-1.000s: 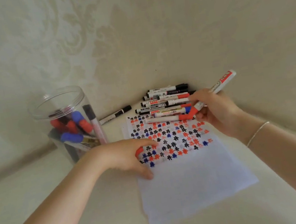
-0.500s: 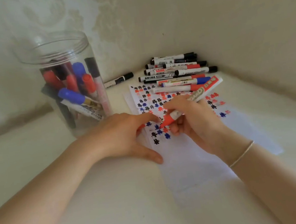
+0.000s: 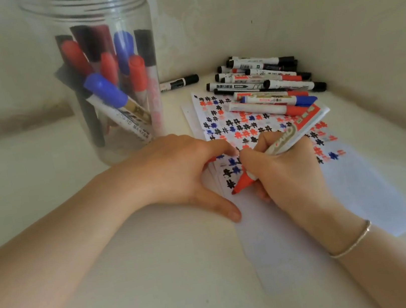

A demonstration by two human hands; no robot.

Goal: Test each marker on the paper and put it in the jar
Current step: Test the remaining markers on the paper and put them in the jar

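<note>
The right hand [image 3: 289, 172] has its fingers curled round an uncapped red marker [image 3: 275, 149], tip low over the paper [image 3: 335, 200] just below the rows of marks, while the left hand [image 3: 181, 173] presses the sheet's left edge, its fingers seemingly closed over something red, perhaps the cap. If that pressure eases, the stroke could drag the sheet and smear fresh ink. The jar [image 3: 97, 90] stands just beyond the left hand toward the counter's back edge, easily knocked when dropping the marker in
</note>
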